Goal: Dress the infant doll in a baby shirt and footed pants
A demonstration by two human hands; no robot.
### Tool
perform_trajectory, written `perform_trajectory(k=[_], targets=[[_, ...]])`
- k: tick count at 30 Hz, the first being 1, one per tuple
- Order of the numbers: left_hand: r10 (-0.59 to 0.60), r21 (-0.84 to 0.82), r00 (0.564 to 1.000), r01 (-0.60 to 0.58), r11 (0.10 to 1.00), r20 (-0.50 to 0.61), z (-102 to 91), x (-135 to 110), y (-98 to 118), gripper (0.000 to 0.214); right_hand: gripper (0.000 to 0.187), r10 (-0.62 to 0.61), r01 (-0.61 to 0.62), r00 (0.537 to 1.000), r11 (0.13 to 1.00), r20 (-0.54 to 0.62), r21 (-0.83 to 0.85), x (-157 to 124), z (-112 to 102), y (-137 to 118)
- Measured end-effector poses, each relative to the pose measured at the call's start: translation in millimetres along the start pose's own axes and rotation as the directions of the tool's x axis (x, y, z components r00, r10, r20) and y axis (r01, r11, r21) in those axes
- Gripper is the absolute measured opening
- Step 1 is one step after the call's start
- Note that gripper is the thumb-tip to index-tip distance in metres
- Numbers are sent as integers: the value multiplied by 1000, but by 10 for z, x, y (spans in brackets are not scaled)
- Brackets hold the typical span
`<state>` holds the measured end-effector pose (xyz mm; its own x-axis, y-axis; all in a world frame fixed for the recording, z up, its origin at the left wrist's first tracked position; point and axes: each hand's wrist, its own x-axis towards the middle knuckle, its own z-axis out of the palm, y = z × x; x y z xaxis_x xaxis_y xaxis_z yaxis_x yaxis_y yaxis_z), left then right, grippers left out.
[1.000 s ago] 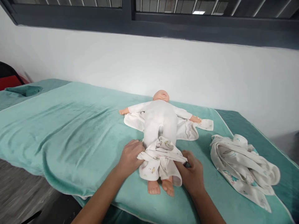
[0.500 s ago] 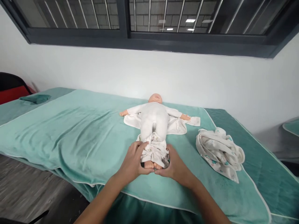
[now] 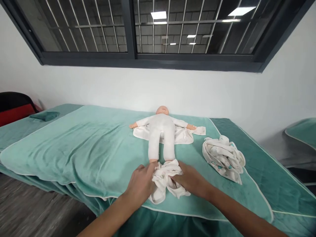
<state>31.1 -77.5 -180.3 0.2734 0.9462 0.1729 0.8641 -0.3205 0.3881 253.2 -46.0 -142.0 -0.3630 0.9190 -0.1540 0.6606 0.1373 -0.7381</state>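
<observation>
A baby doll [image 3: 161, 126] with a white cloth body lies on its back, head toward the wall and arms spread. Bunched white patterned baby trousers [image 3: 168, 174] are around or just below its feet, which they largely hide. My left hand [image 3: 142, 182] grips the trousers on their left side, close to one foot. On the other side, my right hand [image 3: 191, 179] has its fingers closed on the same cloth. Beneath the doll's upper body a white garment [image 3: 184, 135] is spread out flat.
A crumpled bundle of white patterned clothes [image 3: 223, 158] lies to the right. Everything rests on a green blanket [image 3: 111, 148] over a bed against the white wall. A barred window [image 3: 153, 61] is above. A red and black item [image 3: 16, 107] stands far left.
Both hands have pulled the trousers down the doll's legs toward me. The white legs now show down to the ankles. The camera view has tilted up a little.
</observation>
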Motion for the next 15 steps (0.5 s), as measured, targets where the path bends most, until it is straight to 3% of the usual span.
perform_trajectory(k=[3,9,12,15], targets=[[-8,150,1000,4,989,26,17,-15,51,48,24,-10,2,998,994,68,110,18,91,41],[13,198,1000,-18,980,25,5,71,89,48,36,4,3,999,987,-39,158,84,171,80],[-9,25,998,8,1000,59,-124,63,24,35,37,-25,7,995,985,100,174,14,66,23],[110,-332,955,-13,943,276,-489,102,-75,22,33,-78,35,954,988,289,153,-41,-183,-155]])
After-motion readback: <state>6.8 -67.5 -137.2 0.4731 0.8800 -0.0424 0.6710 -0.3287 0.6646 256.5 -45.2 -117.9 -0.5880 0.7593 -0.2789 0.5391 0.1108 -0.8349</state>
